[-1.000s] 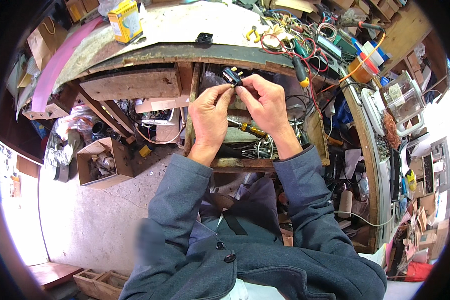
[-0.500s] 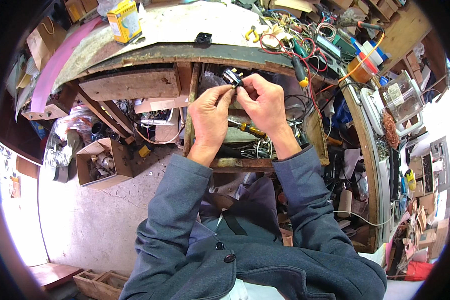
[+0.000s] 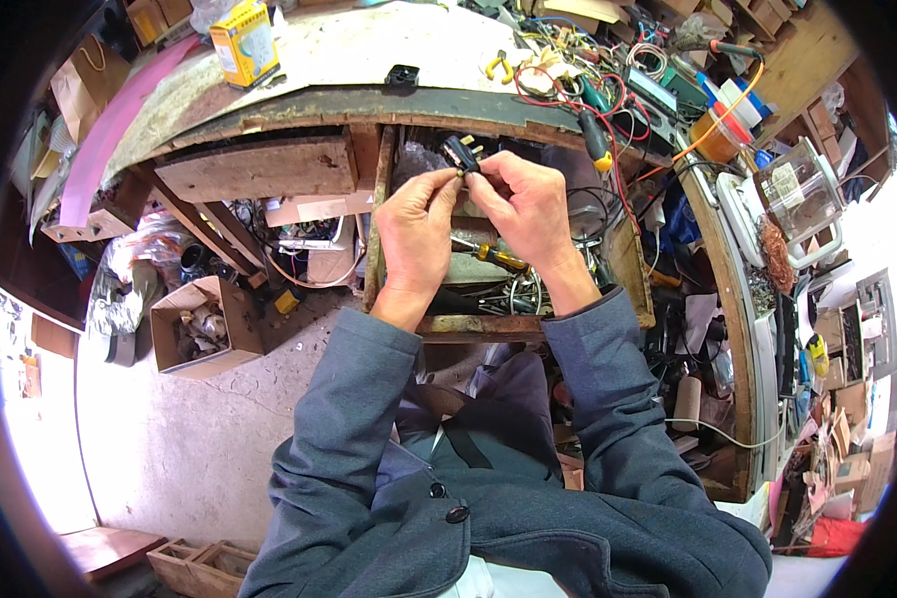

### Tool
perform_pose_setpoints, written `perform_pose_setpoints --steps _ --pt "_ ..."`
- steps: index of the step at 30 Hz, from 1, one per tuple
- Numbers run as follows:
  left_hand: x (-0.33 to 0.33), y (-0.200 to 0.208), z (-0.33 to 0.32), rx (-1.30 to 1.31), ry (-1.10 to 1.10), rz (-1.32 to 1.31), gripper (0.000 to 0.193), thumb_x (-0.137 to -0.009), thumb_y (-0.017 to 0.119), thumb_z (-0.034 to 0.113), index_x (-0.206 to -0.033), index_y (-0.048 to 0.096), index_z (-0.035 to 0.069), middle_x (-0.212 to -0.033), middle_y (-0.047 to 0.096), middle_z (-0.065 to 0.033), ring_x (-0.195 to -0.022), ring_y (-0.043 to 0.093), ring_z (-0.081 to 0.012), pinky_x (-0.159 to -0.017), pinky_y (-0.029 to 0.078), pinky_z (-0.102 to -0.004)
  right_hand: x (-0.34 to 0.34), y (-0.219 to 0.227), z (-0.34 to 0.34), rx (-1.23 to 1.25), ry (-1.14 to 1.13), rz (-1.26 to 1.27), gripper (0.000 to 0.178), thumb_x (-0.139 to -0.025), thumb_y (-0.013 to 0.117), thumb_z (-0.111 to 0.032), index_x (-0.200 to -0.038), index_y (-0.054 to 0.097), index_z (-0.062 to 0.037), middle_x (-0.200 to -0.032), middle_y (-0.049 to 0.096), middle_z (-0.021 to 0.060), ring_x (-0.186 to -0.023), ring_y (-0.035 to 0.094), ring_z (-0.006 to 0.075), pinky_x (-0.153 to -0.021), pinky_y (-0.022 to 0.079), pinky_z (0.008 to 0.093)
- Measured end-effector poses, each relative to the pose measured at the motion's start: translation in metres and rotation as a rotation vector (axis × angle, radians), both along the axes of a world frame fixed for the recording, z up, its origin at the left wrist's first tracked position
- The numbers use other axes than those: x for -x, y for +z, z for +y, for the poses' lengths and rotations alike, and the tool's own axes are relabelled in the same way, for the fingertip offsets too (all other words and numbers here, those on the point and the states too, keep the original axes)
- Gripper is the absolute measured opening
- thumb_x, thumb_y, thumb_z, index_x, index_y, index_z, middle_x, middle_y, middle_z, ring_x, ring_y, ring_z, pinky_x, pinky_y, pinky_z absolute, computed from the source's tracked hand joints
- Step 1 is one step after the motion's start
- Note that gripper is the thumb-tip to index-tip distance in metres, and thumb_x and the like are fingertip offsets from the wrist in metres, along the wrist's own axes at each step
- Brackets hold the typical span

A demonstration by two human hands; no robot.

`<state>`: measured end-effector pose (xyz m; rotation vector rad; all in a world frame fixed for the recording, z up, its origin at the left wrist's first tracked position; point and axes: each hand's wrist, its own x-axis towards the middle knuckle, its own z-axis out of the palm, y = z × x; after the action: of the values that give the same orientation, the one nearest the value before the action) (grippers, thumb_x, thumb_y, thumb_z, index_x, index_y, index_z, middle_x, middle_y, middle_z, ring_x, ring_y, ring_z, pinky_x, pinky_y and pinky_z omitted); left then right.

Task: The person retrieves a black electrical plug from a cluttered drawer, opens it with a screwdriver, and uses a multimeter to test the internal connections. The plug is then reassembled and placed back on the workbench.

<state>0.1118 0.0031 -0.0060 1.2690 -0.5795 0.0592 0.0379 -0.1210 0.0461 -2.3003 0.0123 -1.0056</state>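
Observation:
Over the open drawer (image 3: 379, 249), my two hands meet at a small black mains plug (image 3: 458, 154) with its metal pins and inner parts exposed. My left hand (image 3: 419, 224) pinches at its lower end between thumb and forefinger. The fingers of my right hand (image 3: 523, 204) close on the same end from the other side. Whatever thin piece lies between the fingertips is too small to make out. A small black plastic piece, like a plug cover (image 3: 402, 76), rests near the front edge of the bench (image 3: 339, 60).
Inside the drawer lie a yellow-and-black screwdriver (image 3: 498, 256) and several metal tools. Another screwdriver (image 3: 596, 140), red leads and yellow-handled pliers (image 3: 499, 68) are on the bench. At left stand a yellow box (image 3: 245, 45) and, on the floor, a cardboard box (image 3: 207, 327).
The plug has tilted slightly between my fingers, showing its pins at a different angle. Both hands stay in almost the same place.

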Motion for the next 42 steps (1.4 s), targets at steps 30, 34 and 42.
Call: perform_pose_setpoints --steps 30,34,42 --pt "-0.002 0.003 0.0 0.131 -0.233 0.208 0.016 -0.101 0.069 0.001 -0.114 0.076 -0.005 -0.103 0.078 -0.0089 -0.092 0.074 -0.0148 -0.085 0.062 -0.0292 0.004 0.004 0.011 0.068 -0.05 -0.098 0.009 -0.092 0.075 -0.007 -0.098 0.073 0.0004 -0.082 0.073 0.0151 -0.071 0.073 0.0298 -0.064 0.057 0.036" --pt "0.0 0.005 0.0 0.156 -0.199 0.186 0.015 -0.099 0.069 0.0 -0.111 0.078 -0.004 -0.097 0.079 -0.0061 -0.089 0.073 -0.0117 -0.081 0.06 -0.0268 0.005 0.006 0.012 0.118 -0.054 -0.102 0.009 -0.092 0.075 -0.006 -0.097 0.073 0.0004 -0.082 0.073 0.0146 -0.07 0.073 0.0289 -0.063 0.056 0.0355" --pt "0.001 0.005 0.002 0.08 -0.161 0.081 0.017 -0.1 0.069 0.001 -0.114 0.076 -0.006 -0.102 0.078 -0.0076 -0.092 0.073 -0.0134 -0.084 0.061 -0.0273 0.006 0.004 0.012 0.029 -0.046 -0.103 0.008 -0.094 0.076 -0.005 -0.099 0.075 0.0012 -0.078 0.075 0.0104 -0.067 0.071 0.0138 -0.061 0.054 0.0279"
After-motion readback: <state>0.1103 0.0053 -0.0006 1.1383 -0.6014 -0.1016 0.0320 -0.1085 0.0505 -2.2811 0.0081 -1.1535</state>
